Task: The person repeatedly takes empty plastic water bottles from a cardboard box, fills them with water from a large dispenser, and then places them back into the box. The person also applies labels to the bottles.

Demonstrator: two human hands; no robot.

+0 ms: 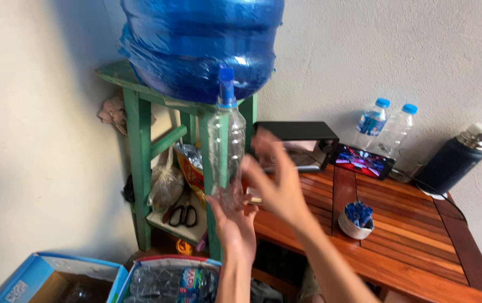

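Left hand [234,220] holds clear bottle [227,150] under jug tap [226,85]; right hand [277,182] open beside.

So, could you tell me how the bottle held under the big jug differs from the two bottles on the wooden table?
The held bottle is upright under the big blue jug, its base in the left hand; the two table bottles lean against the wall, untouched. The held one shows no label; one table bottle has a blue label. All are clear plastic with blue caps.
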